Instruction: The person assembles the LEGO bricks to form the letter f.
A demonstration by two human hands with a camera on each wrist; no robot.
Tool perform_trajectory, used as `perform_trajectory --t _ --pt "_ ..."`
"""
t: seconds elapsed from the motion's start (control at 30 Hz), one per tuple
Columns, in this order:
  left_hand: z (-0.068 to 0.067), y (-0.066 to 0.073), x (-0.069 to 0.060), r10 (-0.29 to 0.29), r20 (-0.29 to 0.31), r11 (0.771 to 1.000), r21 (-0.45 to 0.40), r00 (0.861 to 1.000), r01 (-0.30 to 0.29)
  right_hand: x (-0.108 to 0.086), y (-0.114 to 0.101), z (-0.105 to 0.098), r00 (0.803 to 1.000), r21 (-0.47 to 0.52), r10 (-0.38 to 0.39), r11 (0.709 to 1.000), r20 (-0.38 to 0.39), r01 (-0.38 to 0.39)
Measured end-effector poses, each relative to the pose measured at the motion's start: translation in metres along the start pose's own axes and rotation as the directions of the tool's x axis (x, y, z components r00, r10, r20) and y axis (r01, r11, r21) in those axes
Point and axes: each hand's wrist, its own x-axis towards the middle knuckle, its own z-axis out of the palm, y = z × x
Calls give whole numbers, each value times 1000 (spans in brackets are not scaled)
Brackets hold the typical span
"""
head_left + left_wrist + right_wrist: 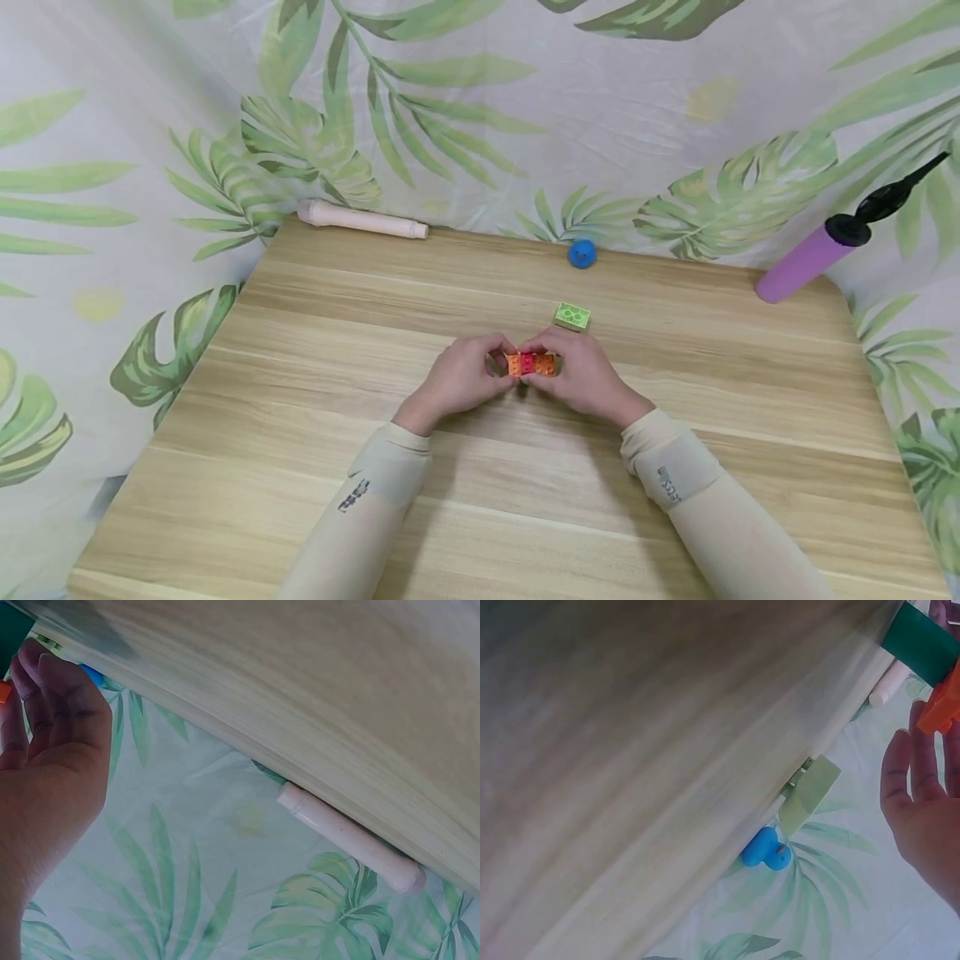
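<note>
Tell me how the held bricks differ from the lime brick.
The held bricks show orange, red and dark green; the lime brick is one colour. Left hand and right hand pinch the held bricks; the lime brick lies on the table. Both show studs.

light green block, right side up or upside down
Upside down: the light green block shows its hollow underside facing up in the head view.

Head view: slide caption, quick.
Both hands grip orange and red studded plastic bricks over a wood-grain table, a lime rectangular brick beyond.

Both hands (463,377) (587,377) pinch, close side by side, sleeved forearms (360,508) (731,517) slanting inward
</note>
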Motion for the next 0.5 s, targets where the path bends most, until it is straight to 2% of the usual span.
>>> perform_trajectory --t 0.5 --pt "0 0 -1 6 -11 1000 -6 1000 -6 -1 5 2 1000 -14 -18 1000 8 18"
